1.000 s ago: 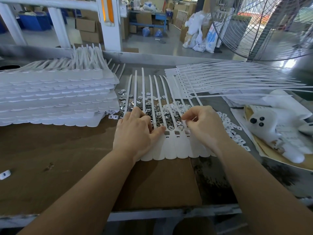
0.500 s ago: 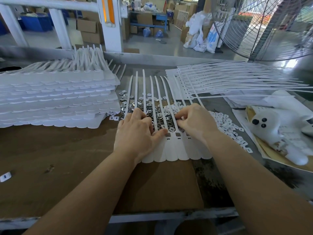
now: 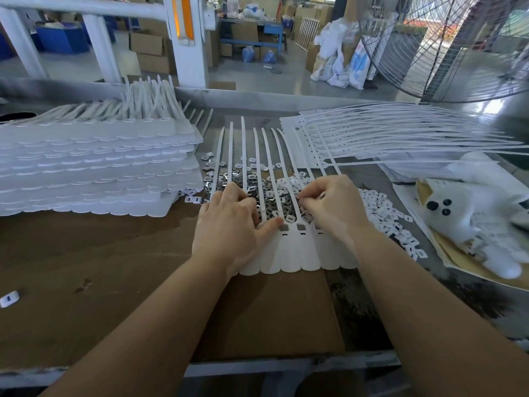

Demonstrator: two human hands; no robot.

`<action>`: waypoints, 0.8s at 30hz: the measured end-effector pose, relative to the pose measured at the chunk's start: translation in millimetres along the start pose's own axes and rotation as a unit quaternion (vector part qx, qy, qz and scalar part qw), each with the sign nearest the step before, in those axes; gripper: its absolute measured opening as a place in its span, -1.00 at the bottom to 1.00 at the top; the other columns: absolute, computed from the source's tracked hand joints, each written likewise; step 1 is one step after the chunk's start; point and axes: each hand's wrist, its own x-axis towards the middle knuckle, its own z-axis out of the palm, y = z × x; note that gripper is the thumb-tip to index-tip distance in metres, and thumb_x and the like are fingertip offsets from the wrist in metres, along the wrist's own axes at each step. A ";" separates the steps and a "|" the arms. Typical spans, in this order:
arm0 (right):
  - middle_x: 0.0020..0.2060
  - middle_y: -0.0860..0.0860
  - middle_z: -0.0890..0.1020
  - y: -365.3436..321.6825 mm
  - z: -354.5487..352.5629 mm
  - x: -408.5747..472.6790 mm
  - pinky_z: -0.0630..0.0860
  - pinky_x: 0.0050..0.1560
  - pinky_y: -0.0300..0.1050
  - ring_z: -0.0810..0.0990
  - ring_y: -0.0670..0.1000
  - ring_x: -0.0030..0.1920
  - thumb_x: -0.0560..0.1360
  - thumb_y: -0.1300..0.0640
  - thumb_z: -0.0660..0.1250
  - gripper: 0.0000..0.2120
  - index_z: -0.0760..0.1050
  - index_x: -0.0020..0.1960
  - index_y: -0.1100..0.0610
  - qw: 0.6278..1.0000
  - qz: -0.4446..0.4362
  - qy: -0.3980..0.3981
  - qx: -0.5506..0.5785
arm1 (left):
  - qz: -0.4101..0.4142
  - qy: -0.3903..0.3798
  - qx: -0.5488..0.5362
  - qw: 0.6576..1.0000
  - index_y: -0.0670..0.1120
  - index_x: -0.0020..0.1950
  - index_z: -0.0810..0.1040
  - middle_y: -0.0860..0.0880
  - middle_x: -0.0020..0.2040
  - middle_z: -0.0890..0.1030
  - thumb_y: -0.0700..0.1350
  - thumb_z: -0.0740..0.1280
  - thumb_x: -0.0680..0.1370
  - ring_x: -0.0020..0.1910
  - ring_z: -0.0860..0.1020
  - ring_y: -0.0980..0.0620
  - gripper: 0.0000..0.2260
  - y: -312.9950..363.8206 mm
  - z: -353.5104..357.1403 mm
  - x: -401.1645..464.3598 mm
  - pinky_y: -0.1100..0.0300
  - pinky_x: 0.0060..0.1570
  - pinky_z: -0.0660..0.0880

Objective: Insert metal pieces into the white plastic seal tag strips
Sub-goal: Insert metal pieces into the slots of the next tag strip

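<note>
**Working the metal pieces into the tag strip**

I am leaning over the workbench [image 3: 86, 253] with both hands on a joined white tag strip [image 3: 294, 253] lying flat in front of me, its thin tails fanning away from me. My left hand [image 3: 229, 224] is pressing down on the strip's left part, fingers loosely bent over the tails and the thumb stretched out so its tip is touching the head just beside an open square slot [image 3: 284, 226]. My right hand [image 3: 332, 204] is hovering over the right heads with its fingertips drawn together in a pinch; I cannot tell what is between them, as it is too small to make out.

The metal pieces [image 3: 229, 176] are lying loose in a heap under and beyond the tails, with no tray or box around them. Just to the right, a second loose heap of small white plastic caps [image 3: 380, 207] is spreading toward a white soft toy [image 3: 472, 216]. A tall stack of strips [image 3: 94, 167] is sitting on my left, and another spread of strips [image 3: 400, 138] is lying further back on my right.
</note>
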 end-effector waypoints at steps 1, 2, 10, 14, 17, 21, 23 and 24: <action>-0.32 -0.14 0.58 0.4 -1.7 1.1 0.48 -0.27 -0.33 0.53 -0.17 -0.33 0.44 0.26 0.38 -0.86 0.63 -0.21 0.05 1.000 0.005 0.002 0.013 | 0.000 0.001 -0.001 1.000 0.05 -0.29 0.42 0.09 -0.01 0.32 0.41 0.05 0.36 0.08 0.35 0.06 -0.55 -0.1 0.1 -0.1 0.14 0.12 0.26; -0.35 -0.17 0.57 0.4 -3.6 2.0 0.43 -0.32 -0.42 0.53 -0.19 -0.33 0.43 0.26 0.38 -0.84 0.61 -0.24 0.03 0.999 0.011 0.002 0.031 | 0.000 0.003 -0.001 1.000 0.05 -0.29 0.42 0.09 -0.02 0.32 0.41 0.04 0.36 0.08 0.34 0.06 -0.55 -0.2 0.2 -0.2 0.14 0.11 0.26; -0.27 -0.04 0.66 5.3 -22.4 -4.5 0.46 -0.30 -0.41 0.60 -0.16 -0.26 0.40 0.27 0.43 -0.89 0.62 -0.23 0.09 0.996 0.005 -0.041 0.074 | 0.003 0.005 -0.005 1.000 0.05 -0.29 0.43 0.10 -0.02 0.31 0.41 0.05 0.36 0.08 0.34 0.07 -0.54 -1.6 1.0 0.3 0.16 0.09 0.22; -0.31 -0.02 0.66 7.4 -34.8 -9.6 0.49 -0.34 -0.44 0.63 -0.10 -0.27 0.39 0.26 0.46 -0.94 0.64 -0.22 0.12 0.995 0.000 -0.089 0.036 | 0.006 0.002 -0.008 1.000 0.06 -0.29 0.41 0.10 -0.02 0.29 0.40 0.08 0.38 0.09 0.35 0.06 -0.58 -2.2 1.3 0.2 0.15 0.12 0.24; -0.32 0.00 0.65 6.5 -42.9 -11.8 0.46 -0.35 -0.45 0.60 -0.09 -0.31 0.40 0.28 0.44 -0.95 0.65 -0.19 0.17 0.990 -0.018 -0.139 -0.014 | 0.007 0.004 -0.007 1.000 0.05 -0.29 0.41 0.10 -0.02 0.30 0.40 0.06 0.37 0.09 0.35 0.06 -0.56 -2.0 1.2 -0.4 0.13 0.13 0.25; -0.32 -0.08 0.60 3.1 -47.8 -12.3 0.38 -0.36 -0.53 0.53 -0.16 -0.32 0.43 0.29 0.40 -0.94 0.65 -0.17 0.18 0.982 -0.040 -0.174 -0.065 | 0.005 0.003 -0.010 1.000 0.07 -0.31 0.40 0.10 -0.03 0.29 0.41 0.04 0.35 0.09 0.35 0.06 -0.56 -1.4 0.7 -0.8 0.15 0.13 0.23; -0.32 -0.09 0.58 1.2 -48.5 -12.0 0.37 -0.37 -0.54 0.52 -0.16 -0.32 0.45 0.27 0.39 -0.94 0.64 -0.16 0.18 0.979 -0.044 -0.182 -0.079 | 0.004 0.001 -0.010 1.000 0.08 -0.32 0.38 0.10 -0.02 0.29 0.41 0.03 0.34 0.10 0.35 0.05 -0.57 -1.3 0.4 -0.7 0.13 0.15 0.24; -0.33 -0.09 0.58 0.2 -49.0 -11.6 0.37 -0.38 -0.54 0.52 -0.15 -0.33 0.45 0.27 0.38 -0.93 0.64 -0.16 0.18 0.978 -0.046 -0.185 -0.083 | 0.004 0.000 -0.009 1.000 0.08 -0.32 0.37 0.10 -0.02 0.29 0.41 0.03 0.34 0.11 0.35 0.05 -0.58 -1.0 0.3 -0.6 0.12 0.16 0.25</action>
